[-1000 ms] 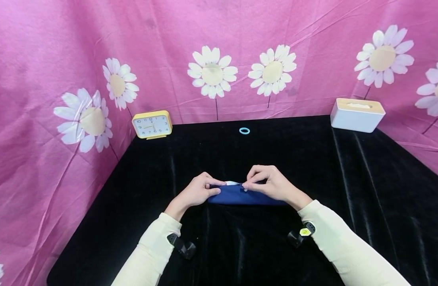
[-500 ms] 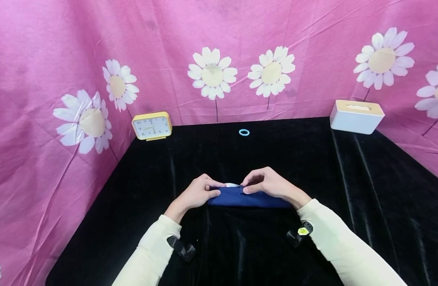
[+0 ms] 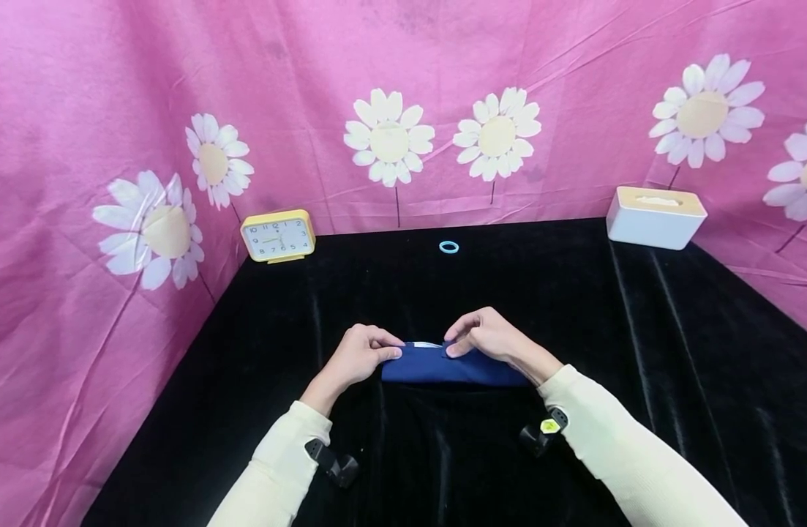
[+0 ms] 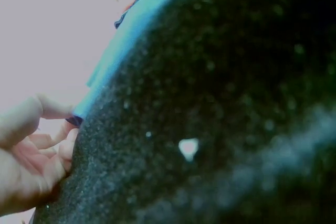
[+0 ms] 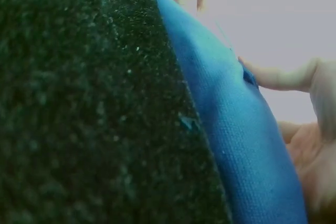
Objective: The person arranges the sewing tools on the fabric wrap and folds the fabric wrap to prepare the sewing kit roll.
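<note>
A long, low blue fabric pouch (image 3: 436, 368) lies across the middle of the black cloth. Its top edge gapes a little, and a white strip (image 3: 426, 345) shows there between the hands. My left hand (image 3: 358, 356) pinches the upper left corner between thumb and fingers; the left wrist view has the same grip at the end of the blue fabric (image 4: 113, 59). Right of the white strip, thumb and index finger of my right hand (image 3: 492, 338) pinch a small dark blue tab at the top edge. In the right wrist view that tab (image 5: 249, 75) sits at the thumb tip.
Farther back on the black cloth (image 3: 377, 285) lies a light blue ring (image 3: 448, 247). A yellow clock (image 3: 279, 236) stands at the back left, a white tissue box (image 3: 656, 217) with a wooden top at the back right. Behind them hangs a pink flowered curtain (image 3: 284, 95).
My right thumb and finger have closed over the tab and its small shiny spot, now covered. My left fingers have drawn back slightly left along the pouch's edge.
</note>
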A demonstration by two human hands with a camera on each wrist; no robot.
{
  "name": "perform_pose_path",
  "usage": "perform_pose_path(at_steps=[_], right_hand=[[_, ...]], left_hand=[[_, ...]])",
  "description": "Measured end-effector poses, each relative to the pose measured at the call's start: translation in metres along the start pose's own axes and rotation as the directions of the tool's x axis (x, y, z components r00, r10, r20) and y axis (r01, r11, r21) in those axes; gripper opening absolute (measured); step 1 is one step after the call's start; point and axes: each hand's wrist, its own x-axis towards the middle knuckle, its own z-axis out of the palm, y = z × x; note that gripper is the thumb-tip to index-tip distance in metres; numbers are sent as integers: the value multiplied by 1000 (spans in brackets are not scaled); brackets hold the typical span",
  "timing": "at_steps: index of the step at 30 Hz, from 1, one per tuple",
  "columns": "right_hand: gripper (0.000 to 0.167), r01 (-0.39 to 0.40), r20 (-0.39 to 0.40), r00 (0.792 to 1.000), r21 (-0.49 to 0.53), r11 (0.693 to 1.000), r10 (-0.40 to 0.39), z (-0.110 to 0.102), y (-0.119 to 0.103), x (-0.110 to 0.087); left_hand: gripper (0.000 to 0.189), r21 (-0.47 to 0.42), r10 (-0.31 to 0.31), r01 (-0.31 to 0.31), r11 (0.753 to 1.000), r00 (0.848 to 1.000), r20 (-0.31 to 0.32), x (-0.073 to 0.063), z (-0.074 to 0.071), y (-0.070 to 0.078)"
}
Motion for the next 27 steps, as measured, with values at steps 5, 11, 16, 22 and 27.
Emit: perform_pose_path(at_steps=[5,11,16,22,27], right_hand=[[28,-20,-16,1000,8,1000,20,0,-1,2],[28,27,59,998,5,1000,-28,-3,8,-1],[23,177,57,983,-100,979,-172,-13,18,-5],[24,227,-65,964,-306,925,-259,-26,28,-11],[23,212,-105,954,-417,884,-279,-44,34,-22]], left_hand=[[11,-15,6,-6,1000,1000,-13,3,2,-3],[10,-46,-20,20,999,1000,-11,3,2,-7],[10,-98,-74,74,992,997,-1,2,2,-8],[11,-163,-116,112,980,993,-11,1,4,-9],[13,-171,-138,127,977,989,-54,-2,3,-9]])
